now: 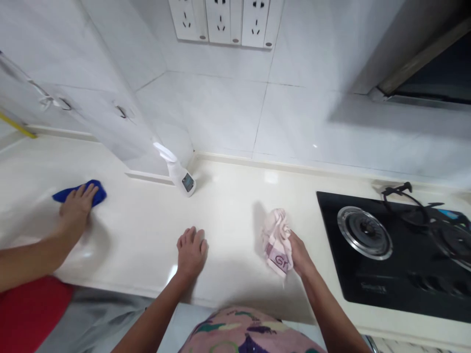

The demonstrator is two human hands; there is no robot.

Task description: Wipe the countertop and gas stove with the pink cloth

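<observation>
Left hand [191,252] open, palm down on the pale counter [228,206], apparently for support; right hand [301,257] closed around a crumpled pink cloth [275,240], just left of the black gas stove [371,282]. Far left, co-worker's hand [75,211] pressing a blue cloth [96,194] flat.

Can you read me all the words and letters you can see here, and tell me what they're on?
"Gr" on the pale crumpled cloth in the right hand.
The spray bottle has a label: too small and blurred to read.
The black gas hob has a front marking: too blurred to read.
</observation>
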